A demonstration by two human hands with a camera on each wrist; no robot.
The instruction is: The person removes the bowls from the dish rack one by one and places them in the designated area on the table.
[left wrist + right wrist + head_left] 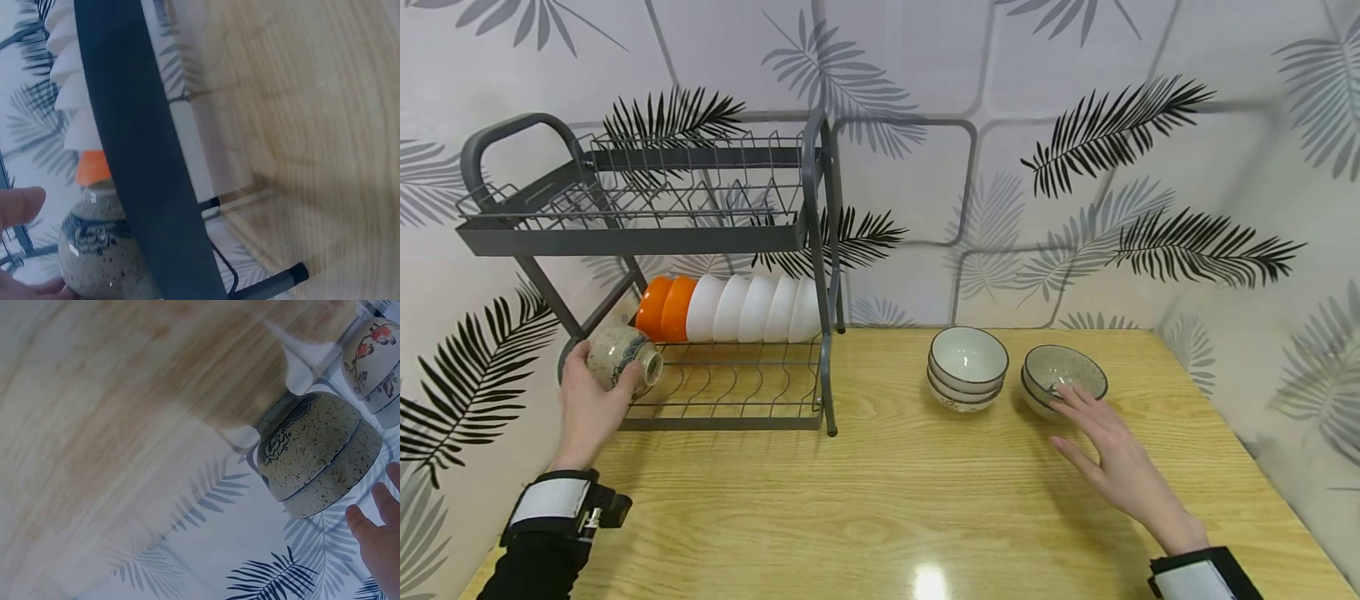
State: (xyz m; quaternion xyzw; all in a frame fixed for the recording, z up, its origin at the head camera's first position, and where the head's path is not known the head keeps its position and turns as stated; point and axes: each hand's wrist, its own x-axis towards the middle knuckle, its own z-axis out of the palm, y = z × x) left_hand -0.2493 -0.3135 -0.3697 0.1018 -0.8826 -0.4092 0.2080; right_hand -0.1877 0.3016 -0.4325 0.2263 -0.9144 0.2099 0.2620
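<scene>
A speckled grey-beige bowl with a blue pattern is tipped on its side at the left end of the rack's lower shelf. My left hand grips it, its foot facing right. Beside it two orange bowls and several white bowls stand on edge in a row. On the right, two nested speckled bowls sit upright on the table. My right hand hovers at their near side with fingers spread, holding nothing; the right wrist view shows its fingertips close to the upper bowl's rim.
A two-tier dark grey dish rack stands at the left back, its upper tier bare wire. A nested stack of white bowls with dark rims and a floral pattern sits left of the speckled pair. The wood-grain table meets a patterned wall behind.
</scene>
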